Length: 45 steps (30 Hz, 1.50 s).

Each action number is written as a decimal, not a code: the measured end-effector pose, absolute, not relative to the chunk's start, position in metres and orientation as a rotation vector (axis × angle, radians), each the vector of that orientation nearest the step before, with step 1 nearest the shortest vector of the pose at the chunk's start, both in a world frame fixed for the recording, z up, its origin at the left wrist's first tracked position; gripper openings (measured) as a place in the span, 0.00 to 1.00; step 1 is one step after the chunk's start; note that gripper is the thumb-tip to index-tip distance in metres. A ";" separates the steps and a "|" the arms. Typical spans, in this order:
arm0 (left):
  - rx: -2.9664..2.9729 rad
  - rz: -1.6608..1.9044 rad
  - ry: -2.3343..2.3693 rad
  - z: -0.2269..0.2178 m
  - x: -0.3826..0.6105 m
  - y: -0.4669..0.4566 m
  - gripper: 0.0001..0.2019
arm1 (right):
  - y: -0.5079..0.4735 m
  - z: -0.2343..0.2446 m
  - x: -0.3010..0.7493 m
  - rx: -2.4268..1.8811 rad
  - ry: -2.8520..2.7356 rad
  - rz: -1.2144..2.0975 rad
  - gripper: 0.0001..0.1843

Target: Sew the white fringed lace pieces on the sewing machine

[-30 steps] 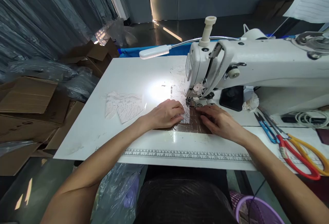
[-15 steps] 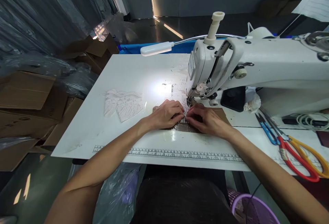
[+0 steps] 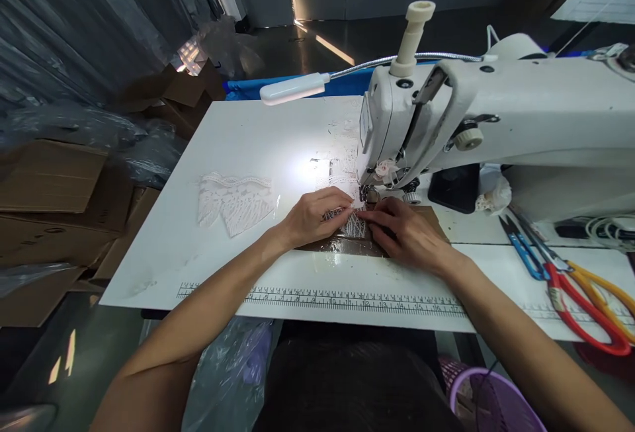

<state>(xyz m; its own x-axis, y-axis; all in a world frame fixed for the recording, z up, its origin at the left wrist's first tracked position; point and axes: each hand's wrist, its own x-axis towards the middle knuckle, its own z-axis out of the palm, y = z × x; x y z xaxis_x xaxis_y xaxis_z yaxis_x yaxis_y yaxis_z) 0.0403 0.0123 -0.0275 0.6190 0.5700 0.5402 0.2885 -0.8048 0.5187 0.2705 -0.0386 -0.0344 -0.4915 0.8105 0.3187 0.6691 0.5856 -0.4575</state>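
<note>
A white sewing machine (image 3: 476,121) stands on the white table (image 3: 258,141), its lamp (image 3: 292,89) lighting the needle area. A strip of white lace (image 3: 351,225) lies on a brown taped patch in front of the presser foot (image 3: 370,195). My left hand (image 3: 317,215) pinches the lace's left edge with curled fingers. My right hand (image 3: 404,230) rests on the lace's right side, fingers pressed together just below the foot. The two hands almost touch.
A loose pile of white lace (image 3: 235,199) lies at the table's left. Blue snips (image 3: 520,250) and red and yellow scissors (image 3: 585,293) lie at the right. A printed ruler (image 3: 317,298) runs along the front edge. Cardboard boxes (image 3: 54,200) stand left; a purple basket (image 3: 491,402) sits below.
My right hand moved left from flat on the brown patch to meet my left hand at the lace. Both hands then edged the lace up toward the presser foot.
</note>
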 end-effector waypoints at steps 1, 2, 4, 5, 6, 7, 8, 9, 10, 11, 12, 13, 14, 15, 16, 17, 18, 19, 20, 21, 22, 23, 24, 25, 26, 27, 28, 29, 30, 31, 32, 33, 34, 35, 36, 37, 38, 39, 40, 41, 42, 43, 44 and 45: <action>2.458 1.042 0.677 -0.027 0.040 0.013 0.07 | -0.040 -0.035 0.270 -1.171 -2.356 0.348 0.19; 2.467 1.050 0.659 -0.027 0.041 0.013 0.07 | -0.041 -0.036 0.270 -1.164 -2.385 0.332 0.19; 2.508 1.018 0.606 -0.028 0.041 0.014 0.06 | -0.043 -0.036 0.269 -1.143 -2.409 0.332 0.20; 2.532 0.987 0.581 -0.028 0.042 0.014 0.06 | -0.044 -0.035 0.269 -1.133 -2.414 0.343 0.20; 2.555 0.954 0.563 -0.029 0.042 0.014 0.06 | -0.045 -0.035 0.269 -1.125 -2.416 0.357 0.20; 2.575 0.920 0.552 -0.030 0.043 0.014 0.06 | -0.045 -0.034 0.269 -1.117 -2.418 0.369 0.21; 2.592 0.892 0.545 -0.031 0.043 0.014 0.07 | -0.046 -0.034 0.269 -1.111 -2.420 0.379 0.21; 2.608 0.873 0.540 -0.032 0.043 0.014 0.07 | -0.047 -0.034 0.269 -1.108 -2.420 0.387 0.21; 2.622 0.860 0.537 -0.033 0.043 0.014 0.07 | -0.048 -0.034 0.269 -1.107 -2.421 0.394 0.21; 2.635 0.854 0.534 -0.034 0.043 0.014 0.07 | -0.049 -0.034 0.269 -1.110 -2.421 0.401 0.21; 2.647 0.853 0.531 -0.034 0.042 0.015 0.07 | -0.049 -0.034 0.269 -1.114 -2.422 0.408 0.21; 2.659 0.852 0.527 -0.035 0.042 0.015 0.07 | -0.050 -0.034 0.269 -1.120 -2.422 0.413 0.21; 2.670 0.850 0.524 -0.035 0.042 0.016 0.07 | -0.050 -0.033 0.270 -1.126 -2.421 0.421 0.21; 2.680 0.846 0.523 -0.036 0.042 0.016 0.07 | -0.049 -0.031 0.270 -1.127 -2.420 0.434 0.21; 2.691 0.841 0.521 -0.036 0.042 0.016 0.07 | -0.047 -0.028 0.271 -1.123 -2.420 0.460 0.21; 2.702 0.836 0.520 -0.036 0.042 0.016 0.07 | -0.044 -0.025 0.273 -1.113 -2.422 0.503 0.21; 2.715 0.832 0.520 -0.036 0.042 0.016 0.07 | -0.041 -0.021 0.275 -1.112 -2.425 0.562 0.20; 2.729 0.834 0.522 -0.036 0.042 0.015 0.07 | -0.036 -0.017 0.277 -1.134 -2.418 0.620 0.19; 2.744 0.842 0.526 -0.036 0.042 0.015 0.07 | -0.031 -0.013 0.279 -1.179 -2.402 0.662 0.18; 2.760 0.854 0.529 -0.037 0.042 0.014 0.07 | -0.027 -0.011 0.281 -1.236 -2.379 0.683 0.17; 2.777 0.867 0.529 -0.037 0.042 0.013 0.06 | -0.022 -0.009 0.283 -1.293 -2.358 0.680 0.17; 2.792 0.882 0.526 -0.037 0.042 0.013 0.06 | -0.019 -0.010 0.284 -1.338 -2.343 0.656 0.18; 2.806 0.898 0.523 -0.038 0.042 0.012 0.06 | -0.017 -0.011 0.285 -1.369 -2.339 0.618 0.19; 2.817 0.911 0.518 -0.038 0.042 0.012 0.05 | -0.016 -0.014 0.285 -1.386 -2.351 0.580 0.21; 2.823 0.923 0.512 -0.039 0.042 0.013 0.05 | -0.016 -0.018 0.284 -1.410 -2.369 0.545 0.22; 2.825 0.933 0.505 -0.040 0.042 0.013 0.05 | -0.017 -0.021 0.284 -1.445 -2.385 0.509 0.23; 2.824 0.938 0.500 -0.041 0.042 0.013 0.05 | -0.019 -0.025 0.284 -1.484 -2.399 0.474 0.23; 2.821 0.932 0.497 -0.041 0.042 0.014 0.05 | -0.021 -0.027 0.283 -1.517 -2.411 0.446 0.23; 2.821 0.916 0.493 -0.042 0.042 0.014 0.06 | -0.022 -0.029 0.283 -1.537 -2.423 0.427 0.23; 2.824 0.895 0.490 -0.042 0.042 0.014 0.06 | -0.023 -0.030 0.283 -1.545 -2.434 0.414 0.23; 2.832 0.875 0.488 -0.042 0.042 0.014 0.06 | -0.024 -0.030 0.282 -1.546 -2.441 0.403 0.23; 2.845 0.854 0.483 -0.042 0.042 0.014 0.07 | -0.024 -0.030 0.282 -1.545 -2.447 0.394 0.23; 2.861 0.839 0.473 -0.041 0.042 0.014 0.07 | -0.024 -0.030 0.282 -1.546 -2.449 0.385 0.23; 2.880 0.829 0.461 -0.040 0.042 0.014 0.07 | -0.024 -0.030 0.282 -1.550 -2.450 0.376 0.23; 2.901 0.820 0.448 -0.038 0.042 0.014 0.07 | -0.024 -0.031 0.282 -1.553 -2.450 0.365 0.23; 2.927 0.808 0.438 -0.037 0.042 0.013 0.07 | -0.024 -0.032 0.282 -1.554 -2.451 0.351 0.23; 2.959 0.793 0.429 -0.035 0.042 0.013 0.07 | -0.024 -0.033 0.282 -1.554 -2.451 0.339 0.23; 2.996 0.777 0.420 -0.034 0.042 0.013 0.07 | -0.024 -0.034 0.283 -1.550 -2.450 0.329 0.23; 3.035 0.762 0.410 -0.033 0.042 0.013 0.07 | -0.024 -0.035 0.283 -1.543 -2.444 0.321 0.23; 3.076 0.747 0.397 -0.032 0.042 0.012 0.08 | -0.025 -0.036 0.283 -1.525 -2.436 0.317 0.23; 3.114 0.738 0.385 -0.032 0.042 0.012 0.08 | -0.025 -0.037 0.284 -1.492 -2.431 0.317 0.23; 3.147 0.730 0.375 -0.032 0.043 0.011 0.09 | -0.025 -0.037 0.284 -1.442 -2.430 0.318 0.23; 3.175 0.725 0.369 -0.032 0.043 0.010 0.10 | -0.026 -0.037 0.285 -1.381 -2.436 0.317 0.22; 3.200 0.720 0.365 -0.032 0.043 0.009 0.10 | -0.026 -0.037 0.285 -1.316 -2.446 0.313 0.22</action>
